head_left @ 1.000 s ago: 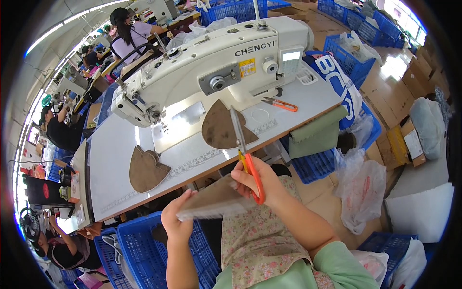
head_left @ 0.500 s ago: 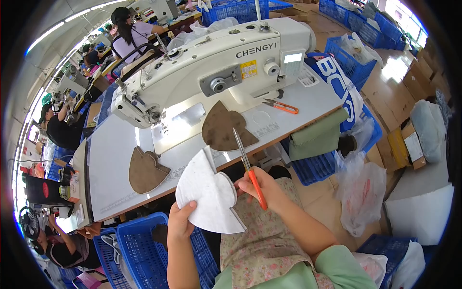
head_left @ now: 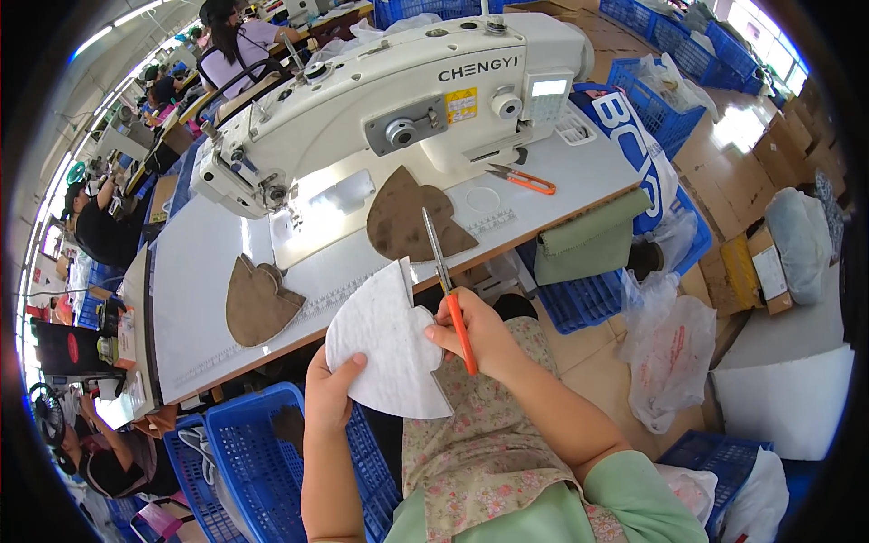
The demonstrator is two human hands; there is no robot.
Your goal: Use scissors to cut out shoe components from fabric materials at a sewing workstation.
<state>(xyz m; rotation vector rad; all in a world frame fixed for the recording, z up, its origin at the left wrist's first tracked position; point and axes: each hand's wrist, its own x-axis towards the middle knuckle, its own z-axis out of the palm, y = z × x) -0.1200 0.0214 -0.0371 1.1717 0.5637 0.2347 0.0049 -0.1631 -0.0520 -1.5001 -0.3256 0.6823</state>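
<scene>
My left hand (head_left: pixel 328 394) grips a white, padded-looking fabric piece (head_left: pixel 380 353) by its lower left edge, thumb on top. The piece has a rounded outline with a notched right side. My right hand (head_left: pixel 484 335) holds orange-handled scissors (head_left: pixel 434 240), blades pointing up and away; whether the blades are parted is hard to tell. The right thumb also touches the notched edge of the white piece. Beyond my hands, a brown fabric piece (head_left: pixel 407 217) of similar shape lies on the sewing table (head_left: pixel 204 281). Another brown piece (head_left: pixel 258 308) lies farther left.
A white sewing machine (head_left: pixel 317 104) stands across the table. Orange-handled snips (head_left: pixel 525 180) lie right of it. Green cloth (head_left: pixel 588 240) hangs over the table's right edge above a blue crate (head_left: pixel 579 308). Another blue crate (head_left: pixel 258 443) stands low by my left arm. Co-workers sit at left.
My right thumb has come onto the notched edge of the white piece, with the scissors still in that hand. Both hands and the piece sit slightly higher in the picture; the whole view has shifted a little.
</scene>
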